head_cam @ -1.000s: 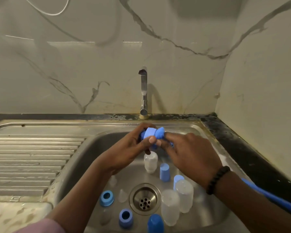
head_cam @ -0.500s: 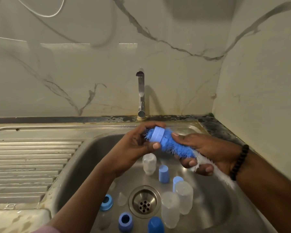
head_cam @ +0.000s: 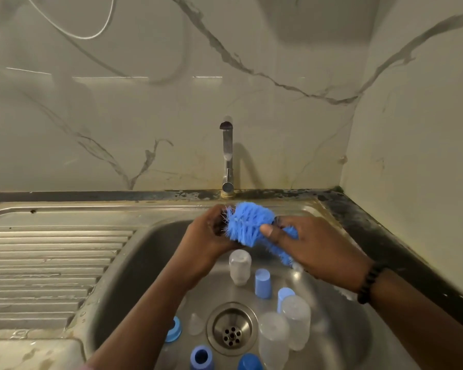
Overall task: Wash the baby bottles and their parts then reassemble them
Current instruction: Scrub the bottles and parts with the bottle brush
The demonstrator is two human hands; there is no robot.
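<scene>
Left hand [head_cam: 211, 233] curled round a part, hidden behind the brush [head_cam: 249, 222]; right hand [head_cam: 313, 244] gripped the brush w/ thumb on bristles, both above the sink [head_cam: 145, 236] at 12 o'clock from the drain [head_cam: 231, 328]. Risk: wet part could slip, drop among the rest. Below: 3 clear bottles, approx 3 blue caps, 2 blue rings, 1 teat.

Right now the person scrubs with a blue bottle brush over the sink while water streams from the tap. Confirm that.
Not quite. In the head view the tap is dry: no stream falls from it. The rest holds: the right hand grips the blue bottle brush against the left hand, over the sink.
</scene>
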